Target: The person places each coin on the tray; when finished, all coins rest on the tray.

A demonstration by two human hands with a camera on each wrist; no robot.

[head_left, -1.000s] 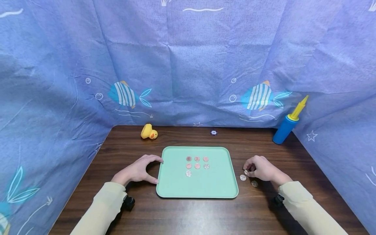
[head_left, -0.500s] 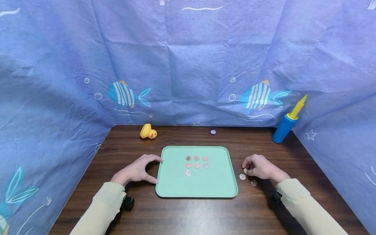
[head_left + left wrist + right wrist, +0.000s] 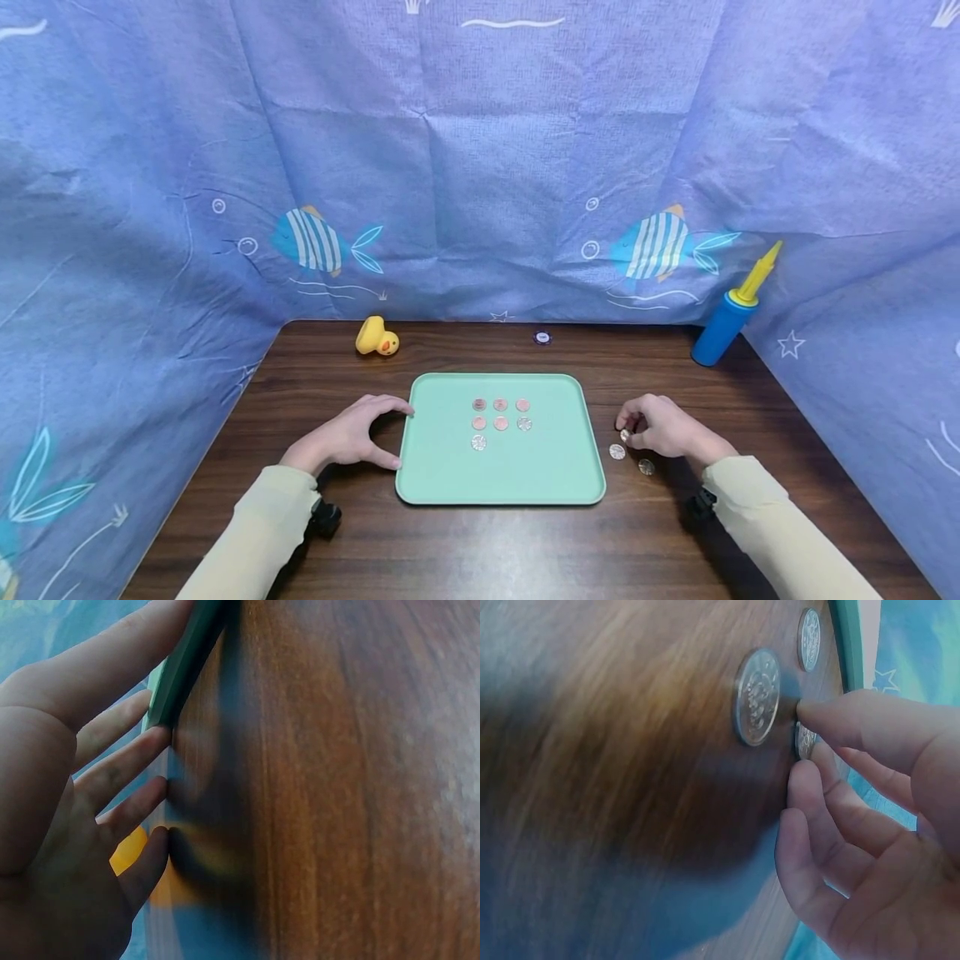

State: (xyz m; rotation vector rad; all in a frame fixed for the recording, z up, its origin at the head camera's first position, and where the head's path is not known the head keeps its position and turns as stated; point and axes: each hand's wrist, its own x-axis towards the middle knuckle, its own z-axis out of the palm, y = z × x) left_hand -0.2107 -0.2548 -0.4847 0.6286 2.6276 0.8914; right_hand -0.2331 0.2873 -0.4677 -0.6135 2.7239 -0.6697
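Note:
My left hand (image 3: 347, 432) spans the left side of the mint-green tray (image 3: 540, 475), its thumb and fingertips at the rim; the left wrist view shows the fingers spread. On the tray lie copper-coloured coins (image 3: 500, 423) in two rows, with a silver coin (image 3: 524, 424) ending the second row and another silver one below. Right of the tray, my right hand (image 3: 663, 429) pinches a silver coin (image 3: 805, 740) at the tabletop between thumb and fingers, which partly hide it. Two more silver coins lie close by: one nearer the tray (image 3: 617, 452), one below the hand (image 3: 647, 467).
A yellow rubber duck (image 3: 377, 336) lies on its side at the back left of the dark wooden table (image 3: 480, 550). A poker chip (image 3: 542, 337) rests at the back middle. A blue and yellow hand pump (image 3: 723, 321) stands at the back right, before the blue curtain (image 3: 495, 167).
The head view shifts slightly, moving everything a little left in the picture. Both hands and the coins otherwise keep their places.

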